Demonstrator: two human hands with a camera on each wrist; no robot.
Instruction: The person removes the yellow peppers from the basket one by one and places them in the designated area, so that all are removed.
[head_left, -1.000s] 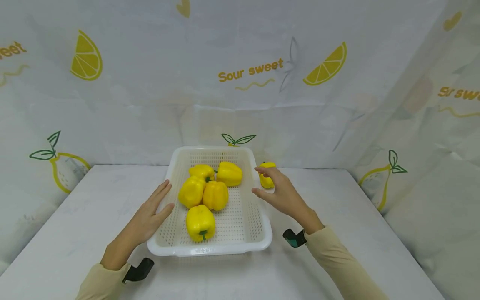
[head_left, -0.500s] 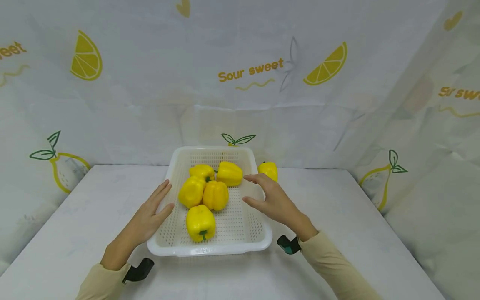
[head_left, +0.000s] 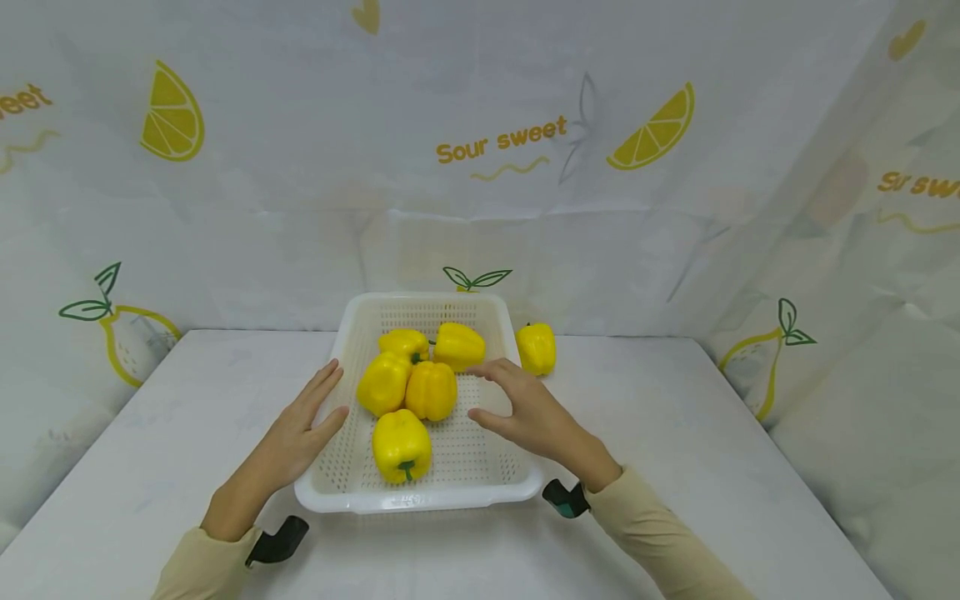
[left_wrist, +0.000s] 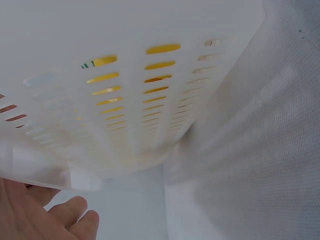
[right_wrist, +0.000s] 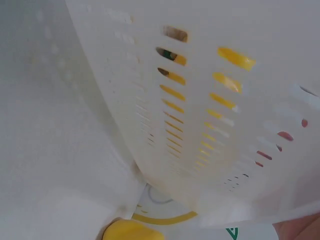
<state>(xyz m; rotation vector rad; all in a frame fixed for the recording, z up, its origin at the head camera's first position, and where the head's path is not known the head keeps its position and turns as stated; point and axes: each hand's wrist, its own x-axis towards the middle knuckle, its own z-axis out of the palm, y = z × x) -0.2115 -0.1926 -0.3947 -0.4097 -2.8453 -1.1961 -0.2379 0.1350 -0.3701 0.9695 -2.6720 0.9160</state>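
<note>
A white perforated plastic basket (head_left: pixel 420 502) holds several yellow bell peppers; one pepper (head_left: pixel 400 442) lies at the front, stem toward me. My left hand (head_left: pixel 295 437) is at the left rim, fingers straight and thumb apart; in the left wrist view its fingers show by the rim, though contact is unclear. Over the basket's right side hovers my right hand (head_left: pixel 534 417), thumb and fingers spread with nothing between them, just right of the orange-yellow pepper (head_left: pixel 431 391). Only a bit of that hand (right_wrist: pixel 300 229) shows in the right wrist view, beyond the basket wall.
Outside the basket, behind its right rim, stands another yellow bell pepper (head_left: pixel 537 348). The white table (head_left: pixel 645 400) ends at a lemon-printed curtain (head_left: pixel 480 233) behind. Each wrist wears a dark camera mount (head_left: pixel 277 540).
My right hand has moved left and toward me, from beside the outside pepper to over the basket, uncovering that pepper. My left hand and the peppers stay where they were.
</note>
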